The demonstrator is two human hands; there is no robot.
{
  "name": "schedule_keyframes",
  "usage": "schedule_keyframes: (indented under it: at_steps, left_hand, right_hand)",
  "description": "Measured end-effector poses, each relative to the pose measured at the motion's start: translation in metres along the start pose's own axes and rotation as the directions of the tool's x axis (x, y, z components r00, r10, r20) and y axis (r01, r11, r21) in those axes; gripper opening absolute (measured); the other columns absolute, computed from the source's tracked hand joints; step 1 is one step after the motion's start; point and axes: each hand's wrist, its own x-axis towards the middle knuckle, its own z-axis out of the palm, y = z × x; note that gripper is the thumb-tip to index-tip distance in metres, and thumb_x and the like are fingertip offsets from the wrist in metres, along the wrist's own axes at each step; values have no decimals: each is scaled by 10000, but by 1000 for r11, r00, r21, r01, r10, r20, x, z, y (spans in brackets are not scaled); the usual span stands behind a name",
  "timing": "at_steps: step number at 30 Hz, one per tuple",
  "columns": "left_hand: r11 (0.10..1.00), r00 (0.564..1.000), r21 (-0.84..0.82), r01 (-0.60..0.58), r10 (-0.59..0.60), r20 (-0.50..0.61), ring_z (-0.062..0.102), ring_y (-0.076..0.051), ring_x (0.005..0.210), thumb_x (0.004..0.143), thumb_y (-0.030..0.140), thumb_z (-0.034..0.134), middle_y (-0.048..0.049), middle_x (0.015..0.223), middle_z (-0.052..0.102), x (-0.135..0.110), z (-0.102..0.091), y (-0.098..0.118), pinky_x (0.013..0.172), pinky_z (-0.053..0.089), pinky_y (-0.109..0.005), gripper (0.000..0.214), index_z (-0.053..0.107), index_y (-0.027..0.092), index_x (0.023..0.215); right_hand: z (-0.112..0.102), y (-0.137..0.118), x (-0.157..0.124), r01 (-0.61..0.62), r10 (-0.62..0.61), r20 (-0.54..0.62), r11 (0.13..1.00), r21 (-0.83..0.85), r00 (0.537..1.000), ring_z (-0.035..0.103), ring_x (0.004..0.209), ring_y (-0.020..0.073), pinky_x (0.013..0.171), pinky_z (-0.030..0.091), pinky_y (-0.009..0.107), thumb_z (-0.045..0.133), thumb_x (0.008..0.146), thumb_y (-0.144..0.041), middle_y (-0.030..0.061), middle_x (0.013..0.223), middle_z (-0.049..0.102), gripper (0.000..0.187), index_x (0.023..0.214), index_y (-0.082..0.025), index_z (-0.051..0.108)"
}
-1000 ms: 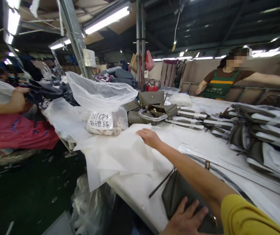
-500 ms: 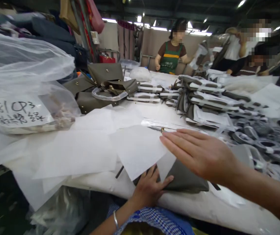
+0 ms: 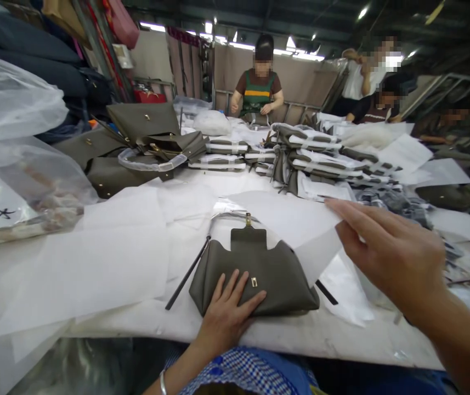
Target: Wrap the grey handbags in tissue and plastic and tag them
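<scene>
An olive-grey handbag (image 3: 276, 274) lies in front of me on the white table, its narrow flap tab pointing away and a small gold clasp on its face. Spread over the left half of its front is my left hand (image 3: 228, 312), fingers apart and flat. To the right and higher, my right hand (image 3: 391, 252) has its thumb and fingers closed on the edge of a white paper sheet (image 3: 296, 216). That sheet slants down behind the bag, with one corner against its right side. A dark strap end (image 3: 185, 280) sticks out on the bag's left.
Loose white sheets (image 3: 82, 274) cover the table at left, beside a clear plastic bag (image 3: 37, 181). Behind are more olive bags (image 3: 136, 148) and stacked wrapped pieces (image 3: 317, 153). Across the table stands a co-worker (image 3: 259, 88); other people are at the right.
My right hand has moved right with the paper sheet, uncovering the handbag's front and clasp. My left hand stays on the bag. The whole view has turned somewhat to the right.
</scene>
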Motion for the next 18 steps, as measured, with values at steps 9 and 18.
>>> schedule_keyframes:
  at_steps: [9,18]
  left_hand:
    - [993,996,-82,89,-87,32,607,-261,1161,949,435,540,-25,1324,617,-9,13,6,1049,448,-441,509,412,405,1441]
    - [994,989,-11,113,-111,95,568,-271,1247,899,330,611,54,1372,577,-31,25,7,1164,361,-433,488,517,435,1366]
  right_hand:
    - [12,-100,-35,58,-347,446,837,544,825,675,750,209,611,523,297,528,920,-142,94,896,721,256,1149,-109,637]
    - [104,-83,-70,-168,-420,461,571,803,782,587,1154,252,992,460,418,463,1002,-395,146,1245,639,373,1272,-191,621]
